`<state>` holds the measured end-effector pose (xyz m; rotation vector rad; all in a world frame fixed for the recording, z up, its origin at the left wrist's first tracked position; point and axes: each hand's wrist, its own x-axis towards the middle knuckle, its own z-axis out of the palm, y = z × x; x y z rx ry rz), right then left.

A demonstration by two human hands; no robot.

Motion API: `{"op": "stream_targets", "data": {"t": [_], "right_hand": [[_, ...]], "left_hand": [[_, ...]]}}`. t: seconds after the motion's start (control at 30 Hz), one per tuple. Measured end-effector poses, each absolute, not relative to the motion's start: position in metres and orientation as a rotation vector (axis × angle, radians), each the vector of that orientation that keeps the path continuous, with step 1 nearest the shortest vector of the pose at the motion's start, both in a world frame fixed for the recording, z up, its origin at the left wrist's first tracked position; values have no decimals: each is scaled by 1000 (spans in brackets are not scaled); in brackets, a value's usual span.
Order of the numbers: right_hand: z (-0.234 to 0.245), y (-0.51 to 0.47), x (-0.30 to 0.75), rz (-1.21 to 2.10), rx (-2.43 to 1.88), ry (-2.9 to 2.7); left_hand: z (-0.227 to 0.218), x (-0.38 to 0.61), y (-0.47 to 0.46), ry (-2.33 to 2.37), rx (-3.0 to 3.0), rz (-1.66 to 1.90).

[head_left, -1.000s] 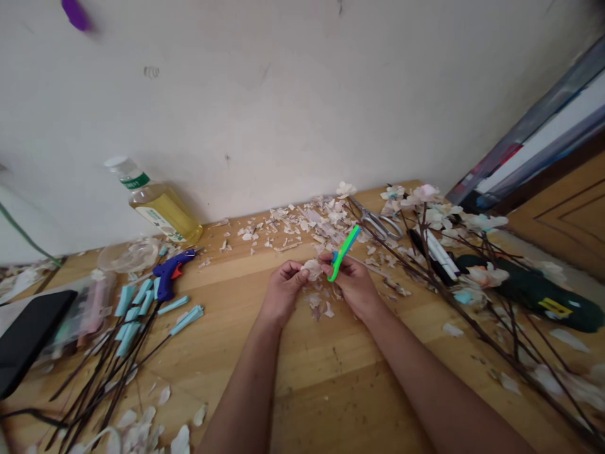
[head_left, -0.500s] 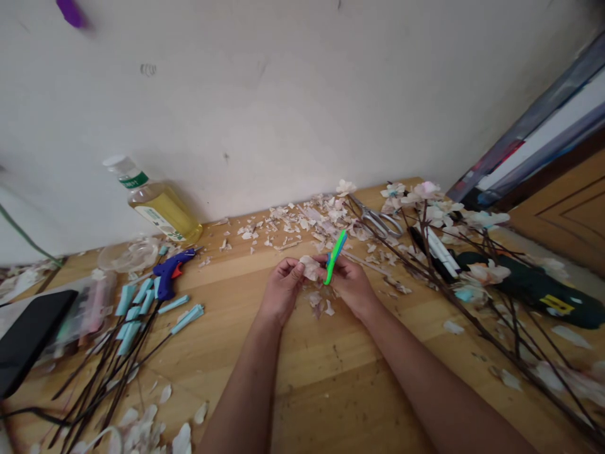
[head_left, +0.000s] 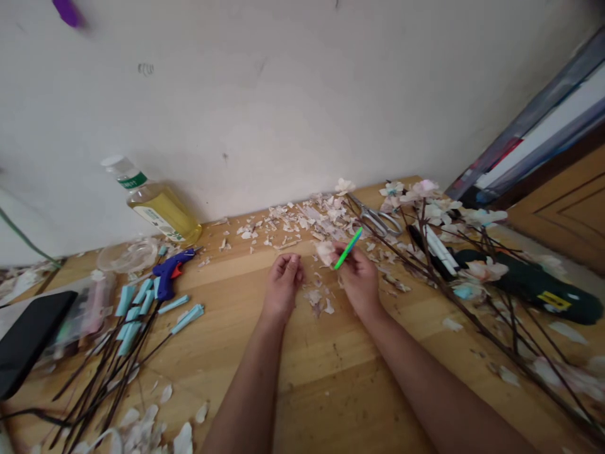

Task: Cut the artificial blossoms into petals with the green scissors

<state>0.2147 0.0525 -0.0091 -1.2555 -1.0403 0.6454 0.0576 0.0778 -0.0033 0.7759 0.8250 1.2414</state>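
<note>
My right hand [head_left: 358, 277] is closed on small green scissors [head_left: 348, 248], whose tip points up and to the right. A pale pink petal [head_left: 326, 251] sits at that hand's fingertips, just left of the scissors. My left hand [head_left: 283, 280] hovers a short way to the left with its fingers curled in, and nothing shows in them. Both hands are over a wooden table [head_left: 312, 372]. Small petal scraps [head_left: 316, 300] lie on the wood between the hands.
A litter of petal cuttings [head_left: 293, 222] lies by the wall. Steel scissors [head_left: 375, 219] and flowering branches [head_left: 454, 265] are to the right. At left are a blue glue gun [head_left: 171, 268], teal-wrapped stems [head_left: 132, 309], an oil bottle [head_left: 154, 205] and a black phone [head_left: 26, 337].
The hands have drawn apart. The petal that both hands held is now at my right hand only. The green scissors have swung to the right and lie flatter.
</note>
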Motion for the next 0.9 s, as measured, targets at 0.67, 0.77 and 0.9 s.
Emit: {"op": "stream_targets", "data": {"t": [0.67, 0.77, 0.9], "right_hand": [[8, 39, 212, 14, -1328, -1926], [7, 39, 210, 62, -1329, -1914], [2, 41, 208, 153, -1307, -1907]], "left_hand": [[-8, 55, 81, 826, 756, 1198], [-9, 55, 82, 842, 732, 1226], [-7, 57, 81, 817, 707, 1238]]}}
